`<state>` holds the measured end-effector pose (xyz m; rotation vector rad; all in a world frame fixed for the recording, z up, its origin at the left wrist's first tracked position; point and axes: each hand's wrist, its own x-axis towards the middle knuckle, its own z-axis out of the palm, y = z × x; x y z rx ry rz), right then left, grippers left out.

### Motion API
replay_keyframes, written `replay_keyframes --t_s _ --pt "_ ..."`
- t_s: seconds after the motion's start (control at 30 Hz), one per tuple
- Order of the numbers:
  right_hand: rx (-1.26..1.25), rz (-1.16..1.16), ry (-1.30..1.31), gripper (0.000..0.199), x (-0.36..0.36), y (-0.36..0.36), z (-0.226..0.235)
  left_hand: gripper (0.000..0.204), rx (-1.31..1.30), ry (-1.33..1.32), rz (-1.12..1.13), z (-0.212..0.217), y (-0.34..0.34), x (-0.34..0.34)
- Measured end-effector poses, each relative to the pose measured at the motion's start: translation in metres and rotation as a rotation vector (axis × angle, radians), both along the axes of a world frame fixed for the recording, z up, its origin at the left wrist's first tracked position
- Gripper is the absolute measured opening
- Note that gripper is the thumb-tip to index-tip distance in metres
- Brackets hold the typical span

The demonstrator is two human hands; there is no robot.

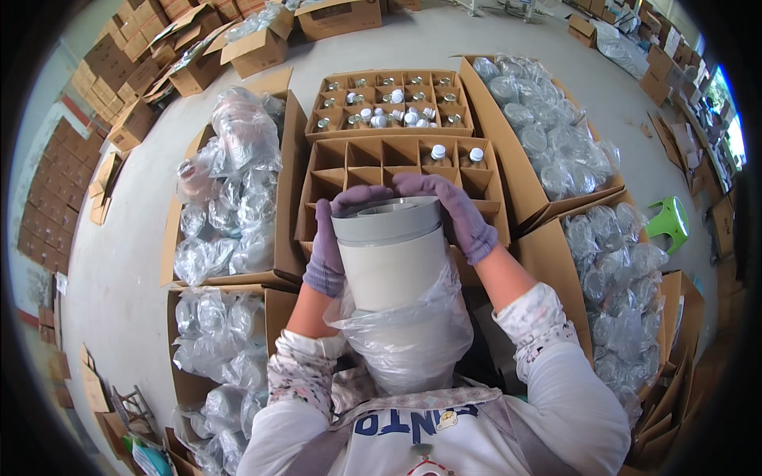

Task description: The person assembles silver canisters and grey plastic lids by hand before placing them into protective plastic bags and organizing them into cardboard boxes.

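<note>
Upright in front of my chest stands a grey-and-white cylindrical container (pixel 389 266) with a wide grey band and a ringed top. A clear plastic bag (pixel 405 341) is bunched around its lower part. My left hand (pixel 327 242), in a purple glove, curls around the left and far side of the top. From the right, my right hand (pixel 456 208), gloved likewise, wraps over the rim; part of its grip is hidden behind the container. Just beyond is a divided cardboard box (pixel 325 159) with two white-capped bottles (pixel 438 155) in its far right cells; its other visible cells look empty.
Behind it, another divided box (pixel 468 127) holds several bottles, some white-capped. Open cartons of plastic-wrapped items flank me on the left (pixel 290 174) and right (pixel 548 278). A green stool (pixel 673 226) stands at the right. Brown cartons (pixel 341 20) line the back floor.
</note>
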<state>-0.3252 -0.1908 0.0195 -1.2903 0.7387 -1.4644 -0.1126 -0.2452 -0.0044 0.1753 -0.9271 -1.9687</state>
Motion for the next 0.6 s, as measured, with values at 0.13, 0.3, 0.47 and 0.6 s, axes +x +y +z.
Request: replay_keyframes --t_s 0.13,0.3,0.47,0.6 --pt "-0.216 -0.034 0.21 0.043 0.011 0.029 0.046 0.055 -0.253 -0.153 0.113 0.018 0.005 0.004" --pt "0.028 0.272 -0.336 0.047 -0.003 0.01 -0.024 0.028 -0.843 -1.064 0.587 0.086 0.053 0.003" --pt "0.151 0.443 -0.76 0.072 -0.001 0.01 -0.066 0.024 -1.301 -1.273 0.714 0.117 0.071 -0.037" --pt "-0.264 -0.09 0.234 0.059 0.006 -0.006 0.018 0.029 -1.24 -1.267 0.705 0.112 0.056 0.007"
